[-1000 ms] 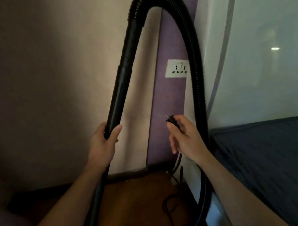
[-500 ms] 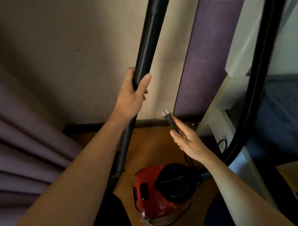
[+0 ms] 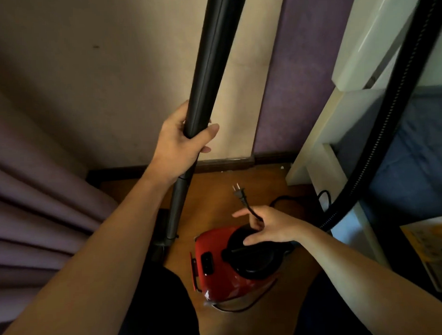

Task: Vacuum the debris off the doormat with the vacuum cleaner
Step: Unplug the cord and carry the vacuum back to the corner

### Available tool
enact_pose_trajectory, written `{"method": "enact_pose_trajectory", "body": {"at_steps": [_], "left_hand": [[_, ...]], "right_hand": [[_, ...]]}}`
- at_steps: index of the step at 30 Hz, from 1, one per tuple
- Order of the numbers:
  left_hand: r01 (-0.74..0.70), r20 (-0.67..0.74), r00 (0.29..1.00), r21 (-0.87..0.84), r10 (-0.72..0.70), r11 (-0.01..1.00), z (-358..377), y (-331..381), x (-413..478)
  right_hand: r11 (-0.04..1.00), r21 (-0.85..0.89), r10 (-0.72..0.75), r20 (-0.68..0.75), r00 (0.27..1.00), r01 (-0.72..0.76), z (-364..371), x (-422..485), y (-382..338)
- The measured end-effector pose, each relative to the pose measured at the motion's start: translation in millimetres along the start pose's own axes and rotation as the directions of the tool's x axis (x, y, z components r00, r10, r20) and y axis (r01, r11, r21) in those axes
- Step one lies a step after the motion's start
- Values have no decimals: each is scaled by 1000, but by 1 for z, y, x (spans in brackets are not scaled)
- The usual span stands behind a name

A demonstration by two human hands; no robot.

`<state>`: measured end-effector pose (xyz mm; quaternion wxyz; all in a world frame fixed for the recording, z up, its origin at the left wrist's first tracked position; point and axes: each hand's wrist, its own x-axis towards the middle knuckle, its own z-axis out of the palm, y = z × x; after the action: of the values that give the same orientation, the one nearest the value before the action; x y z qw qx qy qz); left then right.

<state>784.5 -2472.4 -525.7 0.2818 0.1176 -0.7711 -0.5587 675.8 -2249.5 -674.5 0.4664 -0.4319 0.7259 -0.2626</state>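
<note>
A red vacuum cleaner body [image 3: 218, 270] with a black round top stands on the wooden floor below me. My left hand [image 3: 181, 141] grips the black vacuum wand [image 3: 211, 65], which stands nearly upright. My right hand [image 3: 267, 226] hovers just above the black top and holds the power cord; the two-pin plug [image 3: 239, 193] sticks up beyond my fingers. The ribbed black hose [image 3: 379, 134] arcs down on the right. No doormat is in view.
A purple curtain [image 3: 41, 218] hangs at the left. A beige and purple wall [image 3: 299, 77] closes the corner ahead. A white bed frame [image 3: 322, 153] with a blue mattress [image 3: 415, 160] stands right, and a yellow box [image 3: 436, 255] lies beside it.
The view has tilted from the wall socket down to the floor. My right hand has lowered with the plug to just above the vacuum body. The left hand keeps its grip on the wand.
</note>
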Motion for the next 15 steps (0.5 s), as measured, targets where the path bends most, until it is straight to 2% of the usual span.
{"method": "enact_pose_trajectory", "body": {"at_steps": [4, 9, 13, 15], "left_hand": [[-39, 53, 998, -33, 41, 999, 1, -3, -2], [-52, -1, 999, -50, 52, 997, 2, -4, -4], [-41, -29, 999, -68, 39, 997, 1, -4, -6], [-50, -18, 999, -63, 49, 997, 1, -4, -8]], "right_hand": [[993, -110, 55, 90, 994, -45, 12, 4, 7], [970, -236, 91, 122, 988, -60, 22, 7, 4], [837, -546, 88, 200, 976, 36, 38, 10, -2], [776, -627, 76, 201, 977, 69, 44, 11, -5]]}}
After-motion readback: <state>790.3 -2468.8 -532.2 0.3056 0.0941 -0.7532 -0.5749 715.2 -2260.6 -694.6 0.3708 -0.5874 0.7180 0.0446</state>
